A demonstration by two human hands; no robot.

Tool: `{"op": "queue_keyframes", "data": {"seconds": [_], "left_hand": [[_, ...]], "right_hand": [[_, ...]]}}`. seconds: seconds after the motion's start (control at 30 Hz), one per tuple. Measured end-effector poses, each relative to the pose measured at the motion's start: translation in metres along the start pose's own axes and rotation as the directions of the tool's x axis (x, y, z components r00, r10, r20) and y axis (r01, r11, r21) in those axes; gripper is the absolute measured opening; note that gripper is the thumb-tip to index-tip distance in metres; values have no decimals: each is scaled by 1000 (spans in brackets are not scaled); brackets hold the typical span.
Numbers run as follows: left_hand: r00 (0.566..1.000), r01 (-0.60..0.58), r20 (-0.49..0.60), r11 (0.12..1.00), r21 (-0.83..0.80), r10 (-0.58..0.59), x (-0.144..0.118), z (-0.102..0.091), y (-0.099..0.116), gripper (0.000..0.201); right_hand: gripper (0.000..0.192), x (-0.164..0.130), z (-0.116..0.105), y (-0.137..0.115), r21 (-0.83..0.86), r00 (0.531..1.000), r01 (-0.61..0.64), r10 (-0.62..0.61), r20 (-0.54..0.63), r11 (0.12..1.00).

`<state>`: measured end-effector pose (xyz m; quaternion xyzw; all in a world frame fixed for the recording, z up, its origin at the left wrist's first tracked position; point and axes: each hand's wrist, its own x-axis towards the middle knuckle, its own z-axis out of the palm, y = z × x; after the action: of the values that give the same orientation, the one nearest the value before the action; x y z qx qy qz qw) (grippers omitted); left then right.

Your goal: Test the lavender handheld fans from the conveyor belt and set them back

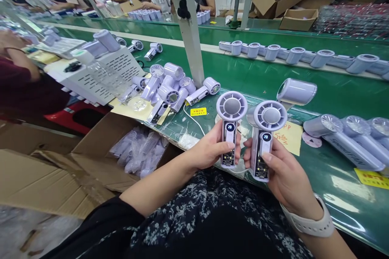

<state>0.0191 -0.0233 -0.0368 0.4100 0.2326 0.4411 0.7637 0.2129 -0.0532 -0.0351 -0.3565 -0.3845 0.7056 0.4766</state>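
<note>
Green tabletop (261, 77) carries rows and heaps of lilac handheld fans; a heap (170, 87) lies left, a row (349, 137) right. Two are in hand, upright above the tabletop edge, both displays lit "20". The left hand (209, 149) grips the left fan (230, 127); the right hand (282, 174) grips the right fan (266, 139). Many apparently remain unhandled.

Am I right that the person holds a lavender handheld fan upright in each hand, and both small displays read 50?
Not quite. The head view shows the left hand and right hand each holding a lavender handheld fan upright, the left fan and the right fan, but both small displays read 20, not 50.
</note>
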Motion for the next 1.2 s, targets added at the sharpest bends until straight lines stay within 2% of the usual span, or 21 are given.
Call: {"op": "queue_keyframes", "data": {"seconds": [0.1, 0.23, 0.37, 0.53, 0.67, 0.87, 1.07, 1.2], "left_hand": [[1000, -13, 22, 1000, 15, 13, -1, -2, 1, 55], [999, -12, -44, 1000, -24, 11, 1, -5, -1, 55], [993, -61, -106, 998, -27, 58, 3, -8, -4, 51], [997, -77, -6, 994, 75, 77, 4, -10, -4, 48], [993, -97, -58, 985, 142, 107, 6, -11, -3, 42], [993, -103, -36, 982, 158, 110, 7, -13, -4, 42], [993, -74, -83, 982, 172, 90, 5, -7, -1, 44], [991, -58, -105, 981, 184, 78, 4, -6, 1, 45]], "right_hand": [[32, 0, -1, 0, -43, 999, 33, -33, 2, 999], [27, 3, 0, 5, -60, 997, 60, -63, -46, 996], [23, 5, 0, 11, -76, 991, 91, -98, -93, 993], [28, 2, -2, 12, -103, 995, 92, -96, -35, 990], [25, 4, -2, 9, -107, 993, 72, -81, -91, 992], [27, 4, -3, 10, -99, 990, 39, -52, -128, 994], [24, 3, -9, 12, -73, 999, 32, -34, -32, 997], [23, 3, -9, 10, -78, 995, 62, -68, -67, 995]]}}
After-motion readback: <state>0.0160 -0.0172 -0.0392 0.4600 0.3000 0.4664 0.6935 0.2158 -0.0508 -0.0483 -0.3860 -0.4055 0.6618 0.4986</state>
